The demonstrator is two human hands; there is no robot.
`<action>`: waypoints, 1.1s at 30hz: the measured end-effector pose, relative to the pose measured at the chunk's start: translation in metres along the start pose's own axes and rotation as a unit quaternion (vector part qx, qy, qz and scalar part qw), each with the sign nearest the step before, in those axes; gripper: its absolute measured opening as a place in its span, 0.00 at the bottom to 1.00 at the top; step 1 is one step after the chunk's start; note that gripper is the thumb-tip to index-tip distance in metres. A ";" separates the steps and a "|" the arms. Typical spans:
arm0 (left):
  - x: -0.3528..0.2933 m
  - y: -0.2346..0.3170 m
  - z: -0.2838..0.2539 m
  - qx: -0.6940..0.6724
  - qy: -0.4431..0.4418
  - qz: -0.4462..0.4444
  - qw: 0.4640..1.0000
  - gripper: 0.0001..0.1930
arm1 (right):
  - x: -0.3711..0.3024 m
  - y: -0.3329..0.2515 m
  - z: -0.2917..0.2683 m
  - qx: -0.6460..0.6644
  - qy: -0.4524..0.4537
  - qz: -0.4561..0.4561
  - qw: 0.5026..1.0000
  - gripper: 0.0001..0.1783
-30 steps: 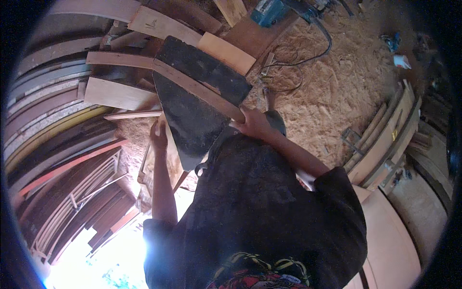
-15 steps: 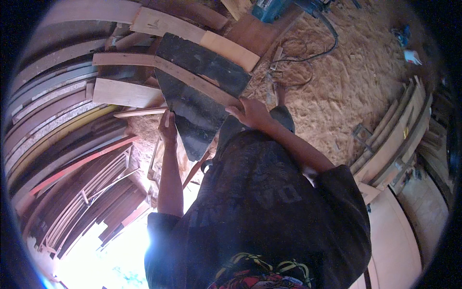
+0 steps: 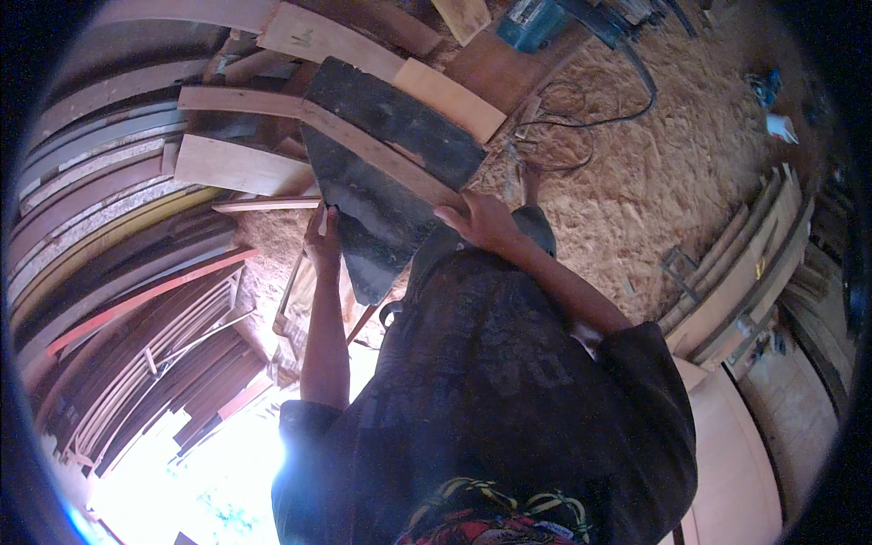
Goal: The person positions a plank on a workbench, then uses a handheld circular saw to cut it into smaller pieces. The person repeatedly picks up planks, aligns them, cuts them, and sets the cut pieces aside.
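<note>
A dark, angular flat board (image 3: 368, 238) lies in front of me, tapering to a point toward my body. Across it runs a long, narrow wooden strip (image 3: 381, 156), reaching from the far left to my right side. The fingers of my right hand (image 3: 481, 222) are closed over the near right end of that strip. My left hand (image 3: 322, 241) is closed at the left edge of the dark board, thumb up; its fingertips are partly hidden. Just beyond it ends a thin wooden stick (image 3: 266, 204).
Stacks of planks (image 3: 100, 218) fill the left side. A pale wood block (image 3: 451, 100) lies past the dark board. At the top sits a teal power tool (image 3: 531, 25) with a black cable (image 3: 649, 95). Sawdust (image 3: 627, 200) covers the floor; more boards (image 3: 740, 272) lie right.
The whole scene has shifted slightly in the picture as my head moved. Both hands keep their places, the right on the strip and the left at the dark board's edge.
</note>
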State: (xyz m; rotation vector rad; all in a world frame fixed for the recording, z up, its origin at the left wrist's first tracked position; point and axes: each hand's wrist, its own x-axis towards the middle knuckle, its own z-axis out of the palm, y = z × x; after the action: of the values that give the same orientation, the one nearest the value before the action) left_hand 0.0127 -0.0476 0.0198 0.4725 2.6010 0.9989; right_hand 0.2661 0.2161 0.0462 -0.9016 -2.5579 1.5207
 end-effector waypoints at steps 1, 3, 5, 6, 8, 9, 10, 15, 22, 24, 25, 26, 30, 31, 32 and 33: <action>-0.001 -0.001 0.001 -0.002 -0.001 0.002 1.000 0.24 | -0.001 0.003 0.003 -0.005 0.011 -0.007 1.000 0.36; 0.003 0.001 -0.003 -0.010 0.001 0.012 1.000 0.25 | 0.001 0.005 0.007 -0.011 0.037 -0.026 0.999 0.36; 0.002 0.006 -0.001 -0.024 0.002 0.021 0.999 0.25 | 0.000 0.004 0.005 0.004 0.020 -0.013 1.000 0.35; -0.001 0.013 0.002 -0.097 -0.006 -0.006 0.995 0.25 | -0.001 0.003 0.003 0.010 0.011 -0.004 1.000 0.35; -0.003 0.022 0.002 -0.077 -0.004 -0.018 0.997 0.25 | -0.002 0.002 0.004 -0.001 0.021 -0.002 1.000 0.35; -0.004 0.023 0.001 -0.067 -0.003 -0.024 0.997 0.25 | -0.002 0.001 0.004 -0.007 0.026 0.000 1.000 0.35; -0.004 0.024 0.000 -0.061 -0.003 -0.018 0.998 0.25 | -0.002 0.001 0.004 -0.008 0.024 0.000 1.000 0.34; 0.000 0.013 0.003 -0.017 0.016 0.003 1.000 0.25 | -0.005 0.001 0.003 -0.005 0.025 -0.007 1.000 0.34; 0.001 0.010 0.000 -0.090 -0.001 0.004 0.996 0.25 | -0.004 -0.004 0.000 -0.003 0.012 0.006 1.000 0.34; 0.000 0.019 0.000 -0.090 -0.002 -0.012 0.996 0.25 | -0.001 -0.005 -0.003 -0.007 -0.005 0.014 1.000 0.35; 0.000 0.024 0.000 -0.091 -0.003 -0.021 0.996 0.25 | -0.002 -0.004 -0.003 -0.010 0.004 0.011 1.000 0.35; 0.001 0.021 -0.001 -0.070 0.000 -0.014 0.997 0.26 | -0.003 -0.004 -0.002 -0.011 0.013 0.007 1.000 0.36; 0.005 0.012 -0.003 -0.020 0.002 0.016 1.000 0.27 | -0.002 -0.003 0.000 -0.016 0.022 -0.004 1.000 0.36; 0.006 0.010 -0.003 -0.016 0.001 0.023 1.000 0.27 | -0.002 -0.003 0.001 -0.016 0.020 -0.004 1.000 0.36; 0.006 0.010 -0.003 -0.014 -0.001 0.025 1.000 0.27 | -0.002 -0.003 0.000 -0.016 0.019 -0.003 1.000 0.36; 0.006 0.010 -0.004 -0.012 -0.004 0.027 1.000 0.28 | -0.002 -0.003 0.000 -0.016 0.017 -0.003 1.000 0.36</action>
State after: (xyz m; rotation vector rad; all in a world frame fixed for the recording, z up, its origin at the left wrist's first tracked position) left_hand 0.0076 -0.0401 0.0280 0.5423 2.5792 1.0437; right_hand 0.2667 0.2141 0.0496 -0.9150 -2.5661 1.4556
